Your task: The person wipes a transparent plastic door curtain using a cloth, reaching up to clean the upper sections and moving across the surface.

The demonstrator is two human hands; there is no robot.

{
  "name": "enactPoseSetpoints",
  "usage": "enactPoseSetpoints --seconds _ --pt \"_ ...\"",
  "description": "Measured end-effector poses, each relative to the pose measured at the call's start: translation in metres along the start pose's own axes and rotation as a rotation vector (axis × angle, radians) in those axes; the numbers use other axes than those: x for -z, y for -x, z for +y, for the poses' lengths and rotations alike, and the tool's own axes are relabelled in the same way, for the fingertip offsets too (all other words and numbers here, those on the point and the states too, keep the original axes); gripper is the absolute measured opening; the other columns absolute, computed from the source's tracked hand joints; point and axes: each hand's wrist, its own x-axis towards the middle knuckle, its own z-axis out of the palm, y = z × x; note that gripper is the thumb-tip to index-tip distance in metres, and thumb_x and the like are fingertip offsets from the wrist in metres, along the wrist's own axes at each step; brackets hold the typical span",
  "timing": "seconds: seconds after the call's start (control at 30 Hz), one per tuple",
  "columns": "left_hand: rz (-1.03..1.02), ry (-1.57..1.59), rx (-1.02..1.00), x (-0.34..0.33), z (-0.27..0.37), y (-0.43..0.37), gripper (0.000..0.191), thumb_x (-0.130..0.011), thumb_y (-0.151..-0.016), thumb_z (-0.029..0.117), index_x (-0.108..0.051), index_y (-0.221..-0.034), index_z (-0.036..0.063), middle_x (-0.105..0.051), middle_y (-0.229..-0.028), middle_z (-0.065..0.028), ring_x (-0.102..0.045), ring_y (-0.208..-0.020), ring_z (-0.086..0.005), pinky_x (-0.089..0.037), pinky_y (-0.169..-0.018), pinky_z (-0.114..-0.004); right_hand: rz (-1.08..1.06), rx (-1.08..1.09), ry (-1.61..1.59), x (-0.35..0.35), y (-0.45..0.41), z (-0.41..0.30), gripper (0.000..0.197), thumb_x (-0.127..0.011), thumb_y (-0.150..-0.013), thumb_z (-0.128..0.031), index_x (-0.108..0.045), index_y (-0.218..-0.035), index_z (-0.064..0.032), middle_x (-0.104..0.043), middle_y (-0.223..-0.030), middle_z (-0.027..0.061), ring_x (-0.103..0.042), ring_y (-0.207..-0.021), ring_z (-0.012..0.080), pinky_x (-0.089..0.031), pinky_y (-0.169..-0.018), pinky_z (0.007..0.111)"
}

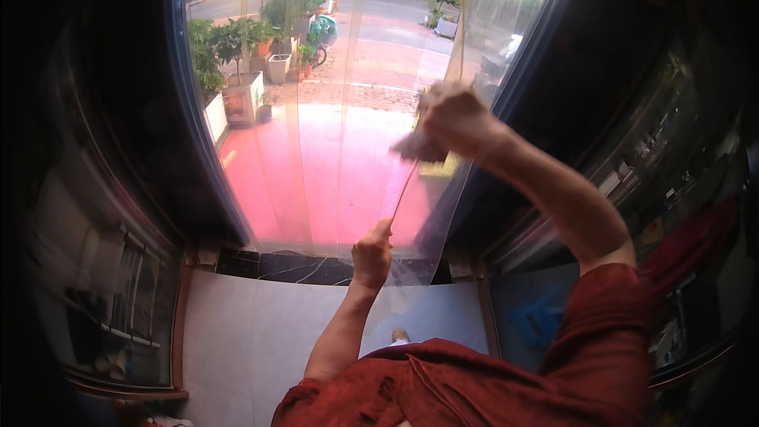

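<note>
Clear plastic strips of a door curtain (pixel 320 160) hang across the doorway in front of me. My left hand (pixel 372 252) grips the edge of one strip low down, near the centre. Higher and to the right, my right hand (pixel 453 118) is closed on a grey-brown cloth (pixel 421 147), pressed around the same strip. The strip's edge runs taut between the two hands. My right hand and the cloth are somewhat blurred.
A blue door frame (pixel 513 83) borders the opening. Below it lie a black marble threshold (pixel 284 267) and a pale floor (pixel 278 320). Glass panels stand at both sides. Beyond the curtain are potted plants (pixel 237 47), a parked cycle (pixel 322 35) and a yellow crate (pixel 439 167).
</note>
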Motion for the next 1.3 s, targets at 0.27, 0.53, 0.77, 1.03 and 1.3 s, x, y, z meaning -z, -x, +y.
enactPoseSetpoints --seconds 0.27,0.53,0.77,1.03,1.3 --pt "-0.007 0.170 0.067 -0.020 -0.018 0.016 0.025 -0.057 -0.081 -0.006 -0.062 -0.105 -0.0020 -0.068 -0.081 -0.0084 -0.068 -0.074 -0.0260 -0.053 -0.067 -0.034 0.506 0.122 -0.541 -0.014 0.067 -0.132 0.010 -0.068 -0.075 -0.015 -0.067 -0.084 -0.0149 -0.059 -0.097 -0.0016 -0.055 -0.103 0.0146 -0.044 -0.076 0.030" --pt "-0.236 0.660 0.412 0.006 0.013 0.012 0.020 -0.046 -0.094 -0.001 -0.063 -0.105 0.0016 -0.064 -0.075 -0.0070 -0.066 -0.068 -0.0148 -0.057 -0.065 -0.028 0.926 -0.166 -0.562 -0.066 -0.006 0.011 0.028 -0.067 -0.079 -0.012 -0.059 -0.106 -0.0121 -0.058 -0.105 0.0068 -0.058 -0.101 0.0233 -0.050 -0.075 0.034" --pt "-0.192 0.581 0.468 0.010 0.017 0.023 0.023 -0.044 -0.094 -0.003 -0.062 -0.107 0.0027 -0.065 -0.076 -0.0093 -0.066 -0.070 -0.0161 -0.057 -0.066 -0.028 0.814 -0.599 -1.562 0.018 -0.039 0.153 0.035 -0.040 -0.097 -0.029 -0.064 -0.106 -0.0058 -0.064 -0.074 0.0155 -0.064 -0.070 0.0202 -0.054 -0.060 0.030" --pt "-0.162 0.569 0.452 -0.007 0.028 0.017 0.019 -0.045 -0.096 0.001 -0.061 -0.106 0.0040 -0.064 -0.073 -0.0081 -0.066 -0.069 -0.0161 -0.056 -0.064 -0.028 0.522 -0.184 -0.608 -0.092 -0.039 0.068 0.044 -0.058 -0.090 -0.033 -0.053 -0.126 -0.0083 -0.056 -0.121 0.0213 -0.061 -0.102 0.0340 -0.052 -0.078 0.045" --pt "0.141 0.421 0.294 -0.038 0.024 0.014 0.017 -0.058 -0.090 0.010 -0.059 -0.103 -0.0001 -0.065 -0.076 -0.0071 -0.064 -0.062 -0.0174 -0.054 -0.059 -0.030 0.568 0.132 -0.959 -0.077 0.094 -0.148 0.048 -0.071 -0.071 -0.018 -0.061 -0.118 -0.0177 -0.054 -0.120 -0.0014 -0.046 -0.118 0.0182 -0.048 -0.083 0.037"
